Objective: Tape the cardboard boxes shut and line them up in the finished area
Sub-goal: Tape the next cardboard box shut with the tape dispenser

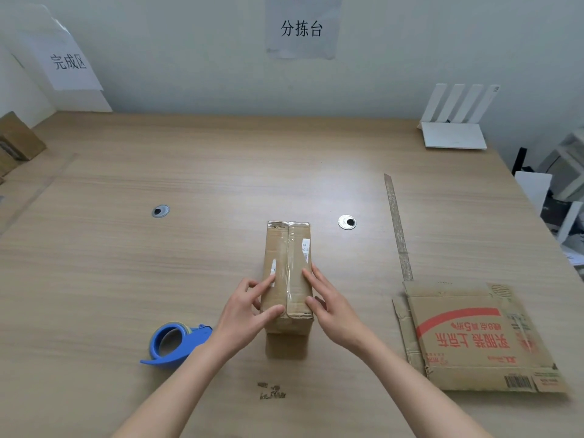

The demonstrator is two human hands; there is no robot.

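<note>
- A few cardboard scraps [272, 391] are seen lying nearest the camera on the table [126, 279], nothing to worry about.
- A blue tape dispenser [173, 344] is parked just beside the left forearm, so it can be grabbed easily when needed.
- The cardboard box [288, 276] is sat mid-table, long side pointing away, with clear tape already run down the top seam.
- The left hand [245, 306] is laid against the box's near-left corner: fingers mostly straight, thumb pressed on top by the seam, nothing actually clamped.
- The right hand [328, 303] is spread flat on the right flap, fingers straight and pressing down, not curled round anything.
- Handling guess: the box looks light and a bit worn, so the flaps are probably soft and springy. It's best taken by the two long sides, since a squeeze on top could bow the flaps and pop the tape.
- A flattened carton [474, 336] with red print is lying to the right, well apart from the box.
- A strip of cardboard [398, 229] is stretched out beyond it.
- Far left, brown boxes [17, 140] are lined at the table edge under the finished-area sign [68, 61], presumably where this one is headed.
- A white router [455, 128] is stood at the far right by the wall.
</note>
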